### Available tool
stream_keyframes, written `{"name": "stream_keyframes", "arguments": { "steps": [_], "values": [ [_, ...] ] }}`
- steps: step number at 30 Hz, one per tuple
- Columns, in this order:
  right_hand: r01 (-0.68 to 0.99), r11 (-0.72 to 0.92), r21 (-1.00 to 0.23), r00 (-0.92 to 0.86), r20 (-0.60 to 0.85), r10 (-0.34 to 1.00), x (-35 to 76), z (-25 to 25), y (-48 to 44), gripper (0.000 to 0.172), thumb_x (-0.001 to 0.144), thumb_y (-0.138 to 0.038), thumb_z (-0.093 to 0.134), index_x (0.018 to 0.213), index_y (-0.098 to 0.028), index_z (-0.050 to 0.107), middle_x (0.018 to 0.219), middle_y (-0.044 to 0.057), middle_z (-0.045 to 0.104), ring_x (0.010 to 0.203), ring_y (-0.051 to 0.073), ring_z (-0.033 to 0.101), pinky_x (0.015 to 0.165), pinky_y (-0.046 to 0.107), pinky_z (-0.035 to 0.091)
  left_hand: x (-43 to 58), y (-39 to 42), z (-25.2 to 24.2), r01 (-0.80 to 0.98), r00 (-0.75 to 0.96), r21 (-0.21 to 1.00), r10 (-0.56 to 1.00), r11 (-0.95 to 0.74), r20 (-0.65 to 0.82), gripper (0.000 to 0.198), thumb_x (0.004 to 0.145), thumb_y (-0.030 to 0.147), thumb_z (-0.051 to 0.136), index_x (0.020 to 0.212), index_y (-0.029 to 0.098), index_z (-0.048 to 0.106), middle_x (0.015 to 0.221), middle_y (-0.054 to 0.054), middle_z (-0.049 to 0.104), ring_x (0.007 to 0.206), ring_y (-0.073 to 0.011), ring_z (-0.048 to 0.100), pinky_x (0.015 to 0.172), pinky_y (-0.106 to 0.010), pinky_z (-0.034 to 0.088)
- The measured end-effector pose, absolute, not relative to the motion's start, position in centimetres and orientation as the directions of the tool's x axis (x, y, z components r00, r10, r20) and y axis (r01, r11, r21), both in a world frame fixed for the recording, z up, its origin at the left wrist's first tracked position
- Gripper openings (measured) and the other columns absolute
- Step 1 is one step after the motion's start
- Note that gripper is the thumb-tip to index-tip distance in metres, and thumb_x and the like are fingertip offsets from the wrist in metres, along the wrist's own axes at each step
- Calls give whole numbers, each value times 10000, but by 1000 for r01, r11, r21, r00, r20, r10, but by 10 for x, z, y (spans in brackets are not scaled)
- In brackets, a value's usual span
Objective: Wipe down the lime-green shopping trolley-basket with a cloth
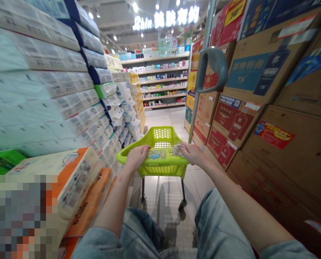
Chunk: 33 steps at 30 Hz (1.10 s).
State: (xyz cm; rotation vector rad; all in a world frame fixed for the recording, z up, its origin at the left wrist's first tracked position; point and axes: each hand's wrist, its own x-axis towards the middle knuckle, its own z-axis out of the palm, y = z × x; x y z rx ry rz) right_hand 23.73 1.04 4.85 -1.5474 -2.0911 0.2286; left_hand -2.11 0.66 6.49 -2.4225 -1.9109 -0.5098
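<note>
A lime-green shopping cart (164, 169) stands in front of me on dark legs with small wheels. Its basket looks bare inside where it shows through. My left hand (137, 157) is closed on the left part of the cart's handle, beside a small label (157, 154). On the right side of the handle, my right hand (194, 154) is closed too, with a crumpled whitish piece (177, 150), like tissue or thin plastic, under its fingers. The fingertips of the right hand are partly hidden.
Tall stacks of packaged tissues (65, 81) line the left. Orange-edged packs (78, 183) jut out low beside my left arm. Cardboard cartons (246, 68) rise on the right, with a grey pole handle (221, 70) before them. Shelves of small goods (163, 81) cross the far end of the tiled aisle.
</note>
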Motion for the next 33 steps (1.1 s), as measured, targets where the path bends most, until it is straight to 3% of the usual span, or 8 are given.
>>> {"name": "stream_keyframes", "arguments": {
  "steps": [4, 8, 12, 17, 21, 26, 29, 33],
  "values": [
    [801, 378, -465, -239, 331, 913, 245, 49, 18, 331, 857, -226, 393, 1032, -297, 664, 792, -41, 697, 630, 119, 588, 582, 212, 356, -22, 8, 64, 988, 81, 115, 975, -106, 205, 523, 951, 416, 184, 1049, 235, 664, 1042, -46, 697, 957, -204, 632, 770, -280, 449],
    [835, 401, -377, -202, 468, 861, 243, 42, 16, 276, 858, -203, 413, 948, -234, 672, 844, 1, 698, 736, 152, 604, 657, 242, 395, -4, 3, 62, 996, 16, 79, 968, -37, 250, 541, 952, 396, 172, 962, 207, 679, 962, -66, 712, 885, -210, 659, 717, -281, 460],
    [900, 335, -279, -33, 724, 689, 227, 17, -6, 265, 893, -207, 410, 1003, -178, 649, 933, 77, 660, 889, 206, 568, 827, 322, 409, 9, 0, 59, 996, -71, 77, 948, 49, 311, 570, 951, 381, 160, 894, 177, 689, 874, -95, 717, 807, -217, 671, 673, -288, 459],
    [911, 352, -212, -13, 840, 542, 213, -8, -24, 301, 913, -195, 396, 1137, -176, 597, 1090, 103, 610, 1064, 222, 501, 1001, 395, 343, 17, -4, 56, 997, -72, 64, 932, 53, 356, 574, 951, 379, 155, 873, 174, 686, 836, -93, 714, 766, -217, 671, 627, -281, 445],
    [928, 354, -119, -101, 832, 545, 219, -3, -22, 325, 918, -241, 402, 1188, -175, 572, 1131, 101, 606, 1080, 226, 493, 991, 390, 336, 22, -8, 55, 999, -27, 46, 931, 11, 363, 540, 950, 362, 164, 914, 185, 672, 854, -75, 712, 757, -215, 671, 597, -274, 432],
    [965, 261, -40, -154, 719, 678, 217, 22, -18, 357, 948, -316, 338, 1030, -156, 647, 926, 101, 659, 878, 211, 544, 779, 325, 349, 27, -10, 56, 999, -31, 46, 934, 16, 355, 528, 949, 363, 165, 925, 187, 662, 861, -77, 708, 758, -220, 668, 594, -275, 428],
    [973, 226, -56, -146, 610, 779, 210, 38, -12, 442, 960, -336, 288, 827, -144, 663, 801, 97, 659, 773, 186, 563, 683, 296, 315, 29, -11, 55, 998, -37, 53, 934, 20, 355, 528, 949, 361, 163, 925, 185, 660, 857, -81, 706, 756, -220, 665, 601, -278, 431],
    [970, 192, -146, -96, 495, 864, 206, 49, 5, 543, 970, -371, 232, 731, -151, 667, 747, 85, 685, 676, 160, 596, 586, 272, 287, 31, -11, 53, 998, -52, 57, 926, 33, 374, 533, 947, 356, 165, 904, 175, 665, 842, -87, 705, 740, -213, 663, 607, -274, 431]
  ]
}}
